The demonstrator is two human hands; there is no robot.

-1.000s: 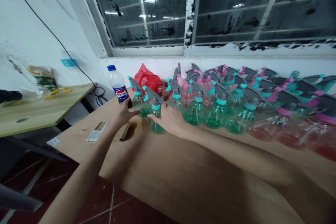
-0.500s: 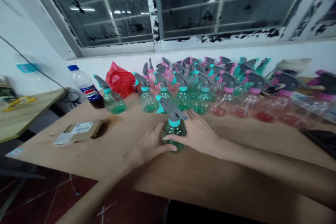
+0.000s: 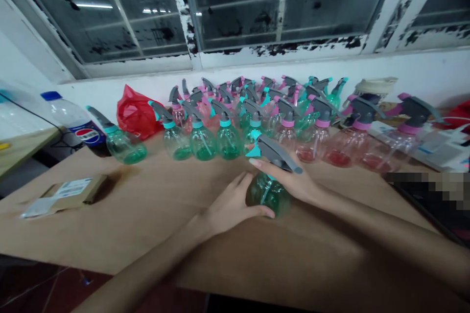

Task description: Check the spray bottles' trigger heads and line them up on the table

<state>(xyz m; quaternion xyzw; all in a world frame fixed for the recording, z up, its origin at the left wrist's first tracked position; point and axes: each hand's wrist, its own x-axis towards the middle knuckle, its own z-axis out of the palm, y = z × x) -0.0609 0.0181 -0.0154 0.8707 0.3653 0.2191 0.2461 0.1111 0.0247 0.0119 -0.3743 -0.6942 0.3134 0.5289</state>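
Note:
A green spray bottle [image 3: 270,194] with a grey trigger head stands on the brown table [image 3: 154,215] in front of me. My left hand [image 3: 229,205] wraps round its lower body from the left. My right hand [image 3: 293,181] grips its neck just under the grey trigger. Behind it stand several more spray bottles [image 3: 227,132], green with teal collars on the left, pink ones [image 3: 341,146] on the right.
A lone green spray bottle [image 3: 123,144] stands at the left next to a Pepsi bottle [image 3: 79,124] and a red plastic bag [image 3: 135,112]. A small cardboard box [image 3: 66,193] lies near the table's left edge. A dark flat object [image 3: 436,205] lies at the right. Windows run behind.
The green bottle has come from the back row toward me, and both hands have closed round it. My view has swung to the right.

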